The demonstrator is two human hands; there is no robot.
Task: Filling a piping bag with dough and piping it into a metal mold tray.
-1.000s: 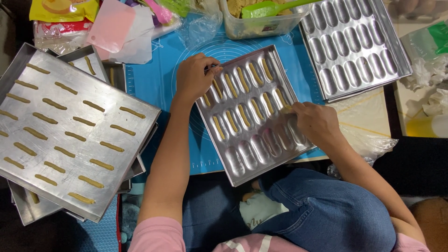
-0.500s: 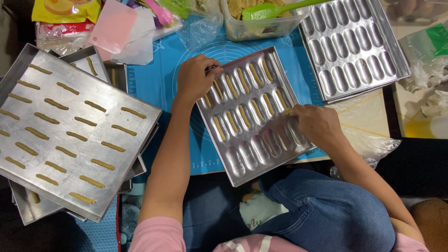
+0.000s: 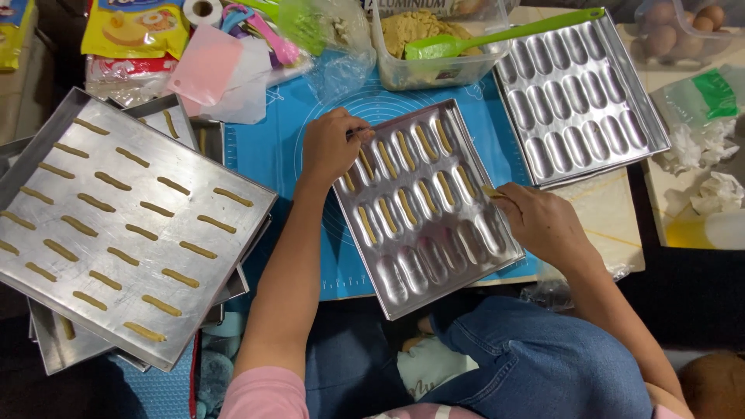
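In the head view, a moulded metal tray is seen at frame centre on a blue mat, its long axis running upper left to lower right. The left hand is curled on its upper-left rim. A dough stick is pinched in the right hand fingers, just beside the empty cavities at lower right.

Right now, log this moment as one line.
left hand: on mould tray top edge | right hand: placing dough strip | spare tray: empty
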